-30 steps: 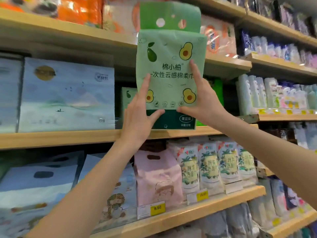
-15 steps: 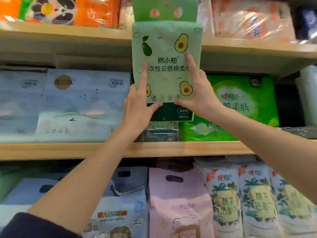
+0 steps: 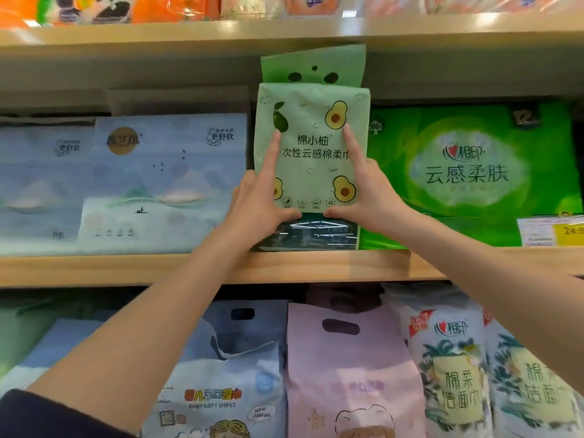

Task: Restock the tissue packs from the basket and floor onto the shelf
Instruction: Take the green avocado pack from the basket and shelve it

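A pale green tissue pack with avocado prints [image 3: 311, 121] stands upright on the middle wooden shelf [image 3: 202, 268], in the gap between a pale blue pack and a bright green pack. Its lower dark green part touches the shelf board. My left hand [image 3: 257, 205] grips its lower left edge, index finger stretched up the front. My right hand [image 3: 366, 192] holds its lower right edge the same way. The pack's top flap with handle holes reaches nearly to the shelf above. No basket or floor is in view.
Pale blue tissue packs [image 3: 161, 181] fill the shelf to the left, a large bright green pack [image 3: 471, 172] to the right with a yellow price tag [image 3: 568, 230]. Below stand a pink bag [image 3: 347, 368], baby wipes [image 3: 218, 399] and white floral packs [image 3: 452, 374]. Orange packs [image 3: 151, 7] sit above.
Both hands have lowered the avocado pack from in front of the upper shelf edge down into the gap, so its bottom now rests on the middle shelf. The view has moved closer.
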`<state>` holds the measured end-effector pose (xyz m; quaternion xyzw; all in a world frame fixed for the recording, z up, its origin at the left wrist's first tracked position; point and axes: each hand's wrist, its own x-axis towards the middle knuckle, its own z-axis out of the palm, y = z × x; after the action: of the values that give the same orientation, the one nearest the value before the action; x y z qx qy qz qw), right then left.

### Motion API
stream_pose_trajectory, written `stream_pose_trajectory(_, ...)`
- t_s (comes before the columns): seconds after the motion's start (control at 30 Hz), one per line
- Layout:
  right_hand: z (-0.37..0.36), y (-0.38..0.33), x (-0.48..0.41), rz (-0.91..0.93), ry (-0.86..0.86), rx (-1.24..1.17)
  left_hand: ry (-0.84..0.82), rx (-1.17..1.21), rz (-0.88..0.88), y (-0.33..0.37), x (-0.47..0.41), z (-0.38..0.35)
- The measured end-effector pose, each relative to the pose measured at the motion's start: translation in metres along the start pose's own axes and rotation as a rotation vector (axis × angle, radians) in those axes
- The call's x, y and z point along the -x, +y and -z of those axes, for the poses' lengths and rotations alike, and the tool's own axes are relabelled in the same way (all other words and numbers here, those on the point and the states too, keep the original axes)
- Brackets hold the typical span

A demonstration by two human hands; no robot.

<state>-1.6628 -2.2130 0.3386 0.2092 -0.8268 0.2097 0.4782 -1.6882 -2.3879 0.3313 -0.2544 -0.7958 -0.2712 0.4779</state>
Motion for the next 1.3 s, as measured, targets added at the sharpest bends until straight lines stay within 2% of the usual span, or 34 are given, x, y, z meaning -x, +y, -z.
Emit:
stream_pose_trajectory(0.27, 0.003, 0.004, -0.026, -0.105, -0.263, 0.122, -0.2, -0.173, 0.127, 0.003, -0.026, 0.002)
stream_pose_trajectory(0.5, -0.011, 0.018, -0.047, -0.18, -0.384, 0.289, -0.323, -0.282, 0.169, 0.003, -0.047, -0.017)
stream_pose_trajectory(0.83, -0.021, 0.027, -0.067, -0.201, -0.452, 0.399, -0.411, -0.272, 0.267, -0.005, -0.063, -0.031)
stream_pose_trajectory(1.3, -0.005, 0.008, -0.042, -0.254, -0.398, 0.357, -0.4, -0.233, 0.228, 0.001, -0.034, -0.006)
